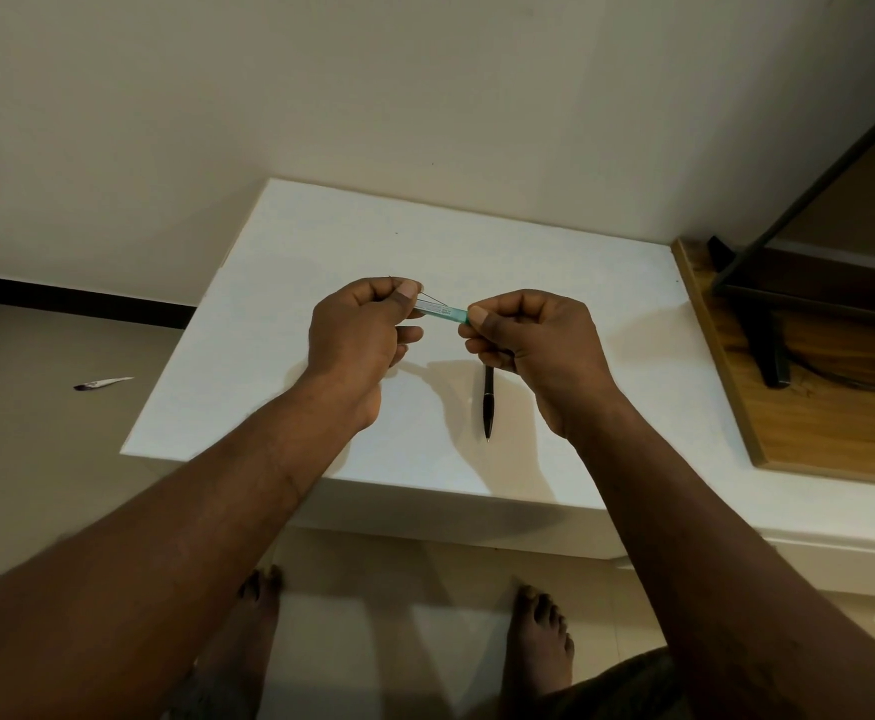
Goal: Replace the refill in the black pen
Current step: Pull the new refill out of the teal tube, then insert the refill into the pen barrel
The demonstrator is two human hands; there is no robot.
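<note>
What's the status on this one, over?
Left hand and right hand pinch the teal refill pack by its ends. Black pen lies on white table. Nothing in the way.

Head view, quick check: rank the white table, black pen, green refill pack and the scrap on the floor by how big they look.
1. white table
2. black pen, top hidden behind the right hand
3. green refill pack and floor scrap: they look alike; the pack's ends sit inside the left hand and right hand, so unranked.
</note>
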